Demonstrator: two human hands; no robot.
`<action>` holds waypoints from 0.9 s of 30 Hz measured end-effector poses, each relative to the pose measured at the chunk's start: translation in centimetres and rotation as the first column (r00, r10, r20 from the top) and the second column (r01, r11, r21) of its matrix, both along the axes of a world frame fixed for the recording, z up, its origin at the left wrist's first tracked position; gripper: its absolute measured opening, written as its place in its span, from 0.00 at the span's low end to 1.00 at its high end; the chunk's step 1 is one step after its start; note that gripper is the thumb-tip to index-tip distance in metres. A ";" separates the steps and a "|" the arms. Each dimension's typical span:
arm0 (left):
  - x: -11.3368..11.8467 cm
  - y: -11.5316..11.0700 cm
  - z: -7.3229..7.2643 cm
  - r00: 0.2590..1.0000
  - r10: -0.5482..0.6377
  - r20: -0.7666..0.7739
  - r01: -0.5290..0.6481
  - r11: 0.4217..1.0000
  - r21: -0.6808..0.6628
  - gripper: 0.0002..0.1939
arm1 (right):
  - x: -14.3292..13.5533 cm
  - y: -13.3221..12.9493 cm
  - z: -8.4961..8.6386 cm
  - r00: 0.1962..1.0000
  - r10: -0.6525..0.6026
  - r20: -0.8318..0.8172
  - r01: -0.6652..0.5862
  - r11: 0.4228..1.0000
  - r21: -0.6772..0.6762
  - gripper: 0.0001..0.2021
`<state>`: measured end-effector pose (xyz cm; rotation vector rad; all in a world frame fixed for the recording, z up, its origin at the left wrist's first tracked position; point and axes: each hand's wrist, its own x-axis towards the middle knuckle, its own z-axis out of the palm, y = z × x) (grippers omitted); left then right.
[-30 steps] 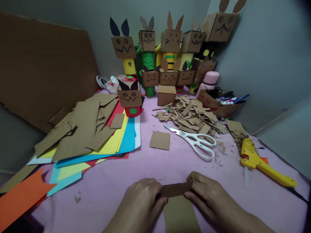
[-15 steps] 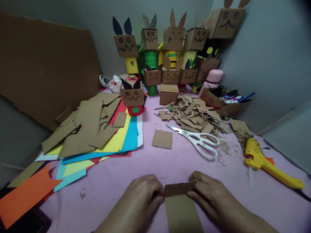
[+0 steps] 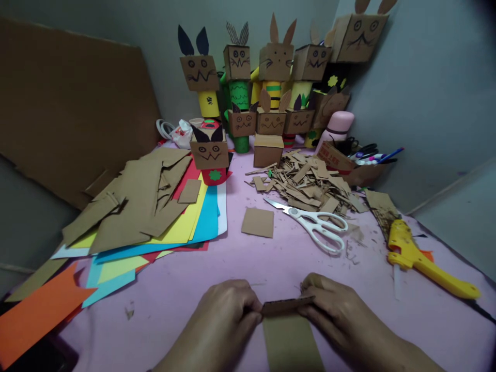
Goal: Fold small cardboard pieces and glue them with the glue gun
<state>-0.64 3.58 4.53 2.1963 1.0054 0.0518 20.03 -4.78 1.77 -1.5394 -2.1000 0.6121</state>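
Near the bottom edge of the head view lies a cardboard strip (image 3: 291,341), its far end folded up into a short flap. My left hand (image 3: 228,315) is closed, pinching the left corner at the fold. On the right corner, my right hand (image 3: 333,307) is closed too, with thumb and fingers gripping the flap. The strip's near end runs out of view. Beyond my hands lies a square cardboard piece (image 3: 258,222), with white-handled scissors (image 3: 310,222) to its right.
Cardboard sheets (image 3: 134,191) cover coloured paper on the left. Cardboard scraps (image 3: 306,181) are heaped behind the scissors. A yellow glue gun (image 3: 426,263) lies at right. Several cardboard animal figures (image 3: 210,152) stand at the back, by a pen box (image 3: 360,168).
The flap at the strip's far end has tilted further over, showing less of its face. Both hands keep their hold in nearly the same place. The view has shifted slightly.
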 end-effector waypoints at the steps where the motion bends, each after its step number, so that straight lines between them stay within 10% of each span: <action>1: 0.0 0.0 0.0 1.000 0.003 0.005 -0.003 1.000 -0.004 0.10 | 0.0 0.0 0.1 1.000 0.001 -0.005 -0.001 1.000 0.000 0.16; 27: 0.3 -0.1 0.1 0.998 0.013 -0.065 -0.011 1.000 0.019 0.07 | 0.1 0.0 0.0 1.000 -0.022 0.017 0.023 0.999 -0.026 0.12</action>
